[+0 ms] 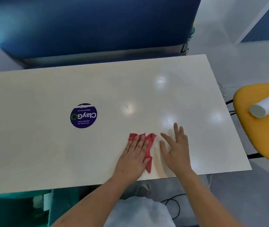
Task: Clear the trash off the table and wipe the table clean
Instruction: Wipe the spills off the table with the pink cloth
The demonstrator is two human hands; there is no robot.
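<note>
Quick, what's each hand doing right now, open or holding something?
Left hand: open, fingers straight, pressing flat on the red cloth.
Right hand: open, fingers spread, holding nothing.

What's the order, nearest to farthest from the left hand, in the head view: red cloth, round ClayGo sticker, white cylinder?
1. Red cloth, under the left hand.
2. ClayGo sticker, on the table, further left.
3. White cylinder, on the yellow seat, far right.

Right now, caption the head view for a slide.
Left hand presses a red cloth on the white table; right hand open beside it.
</note>
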